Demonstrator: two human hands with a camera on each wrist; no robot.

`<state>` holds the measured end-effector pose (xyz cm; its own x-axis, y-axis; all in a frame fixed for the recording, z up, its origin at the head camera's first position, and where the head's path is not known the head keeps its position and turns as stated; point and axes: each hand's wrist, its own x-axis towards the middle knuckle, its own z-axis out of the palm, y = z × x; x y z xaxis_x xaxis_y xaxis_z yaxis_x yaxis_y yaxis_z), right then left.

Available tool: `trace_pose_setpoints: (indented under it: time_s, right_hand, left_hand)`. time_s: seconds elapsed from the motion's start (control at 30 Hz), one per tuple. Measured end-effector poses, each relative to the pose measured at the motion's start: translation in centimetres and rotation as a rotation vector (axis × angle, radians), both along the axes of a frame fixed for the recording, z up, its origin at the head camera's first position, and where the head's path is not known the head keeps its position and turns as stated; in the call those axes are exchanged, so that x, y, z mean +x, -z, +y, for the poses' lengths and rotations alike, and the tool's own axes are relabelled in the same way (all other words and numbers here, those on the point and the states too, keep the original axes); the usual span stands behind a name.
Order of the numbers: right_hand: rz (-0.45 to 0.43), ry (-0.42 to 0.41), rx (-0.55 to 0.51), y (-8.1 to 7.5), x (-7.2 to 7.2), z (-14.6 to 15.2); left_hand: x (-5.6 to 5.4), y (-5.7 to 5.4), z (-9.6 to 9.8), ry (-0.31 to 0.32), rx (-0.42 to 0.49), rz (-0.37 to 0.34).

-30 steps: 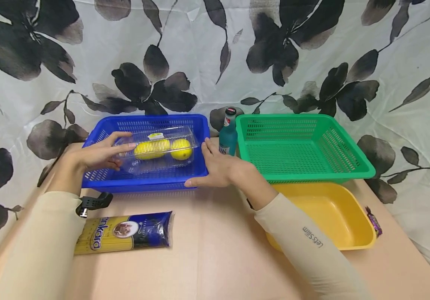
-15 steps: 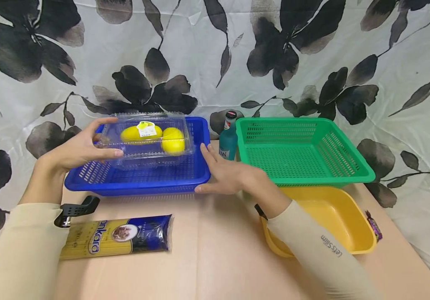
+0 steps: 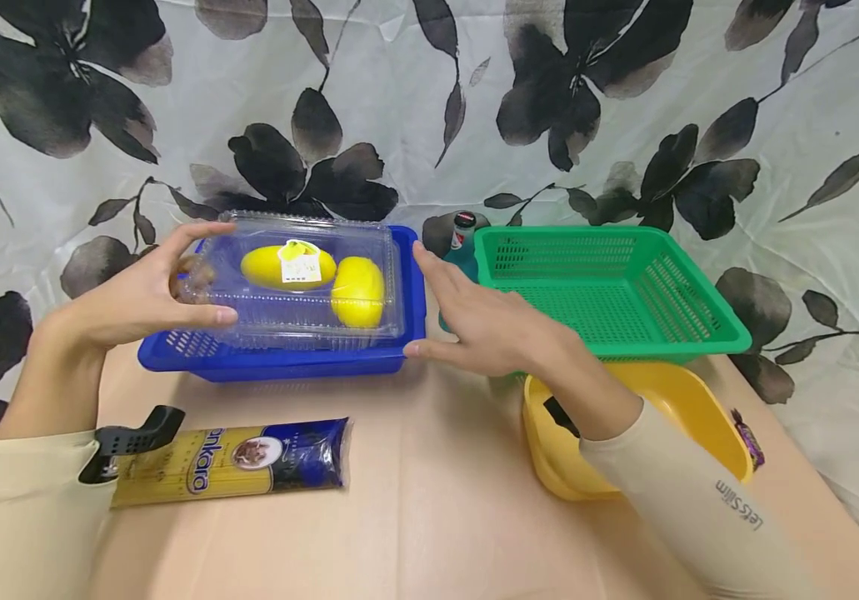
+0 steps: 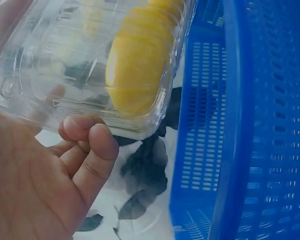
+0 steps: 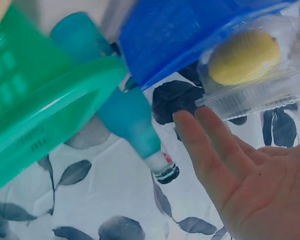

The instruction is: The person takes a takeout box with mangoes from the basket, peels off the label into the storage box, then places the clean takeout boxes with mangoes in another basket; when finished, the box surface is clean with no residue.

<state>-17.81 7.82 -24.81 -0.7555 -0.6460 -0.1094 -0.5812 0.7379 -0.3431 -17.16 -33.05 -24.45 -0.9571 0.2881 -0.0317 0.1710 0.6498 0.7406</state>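
Note:
My left hand grips the left end of a clear plastic clamshell box, thumb in front and fingers behind. Inside the box lie yellow fruits, one long fruit and one rounder fruit; a white label is on the lid. The box is held up over the blue basket, hiding much of its inside. My right hand is at the basket's right end with straight, spread fingers and nothing held. In the right wrist view its fingertips are close to the box; contact is unclear.
A blue-green bottle stands behind my right hand, beside the green basket. In front of that basket sits a yellow tub, with a small purple wrapped sweet to its right. A pasta packet lies at front left.
My left hand has lifted the clamshell box with the fruits up from inside the blue basket. My right hand has shifted slightly right, and its forearm has swung right.

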Motion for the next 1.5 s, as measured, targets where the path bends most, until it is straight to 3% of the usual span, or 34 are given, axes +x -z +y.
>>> trace_pose_setpoints:
  time_s: [0.1, 0.23, 0.43, 0.53, 0.63, 0.77, 0.87, 1.03, 1.2, 1.33, 1.5]
  right_hand:
    - [0.047, 0.029, 0.012, -0.1, 0.4, 0.5]
    - [0.059, 0.054, -0.029, 0.0, 1.0, 1.4]
    - [0.208, 0.078, -0.124, -0.4, 1.9, 2.4]
    - [0.237, 0.049, -0.16, -0.7, 2.4, 3.2]
    - [0.205, 0.028, -0.181, -0.6, 2.9, 4.2]
    - [0.139, 0.012, -0.217, -0.3, 3.4, 5.2]
    - [0.124, -0.006, -0.246, -0.1, 3.5, 5.9]
    - [0.113, -0.014, -0.297, 0.3, 3.9, 7.2]
    - [0.095, -0.033, -0.358, 0.6, 4.8, 8.7]
    - [0.075, -0.037, -0.376, 0.9, 5.5, 10.2]
    - [0.036, -0.047, -0.364, 2.0, 6.0, 11.8]
  left_hand:
    - [0.8, -0.4, 0.5, -0.01, -0.029, 0.033]
    - [2.0, -1.0, 1.1, 0.004, 0.037, 0.052]
    - [3.5, -1.5, 2.4, 0.09, 0.127, 0.072]
    - [4.0, -1.5, 3.2, 0.123, 0.136, 0.082]
    - [4.4, -1.5, 4.0, 0.123, 0.103, 0.085]
    - [4.8, -1.5, 5.4, 0.076, -0.059, 0.18]
    - [5.0, -1.2, 6.6, 0.093, -0.065, 0.195]
    - [5.6, -0.5, 8.0, 0.189, 0.082, 0.11]
    - [6.1, 0.3, 8.6, 0.262, 0.087, 0.096]
    - [6.3, 1.1, 8.8, 0.371, 0.151, 0.07]
    - [7.5, 1.6, 9.5, 0.47, 0.227, -0.023]
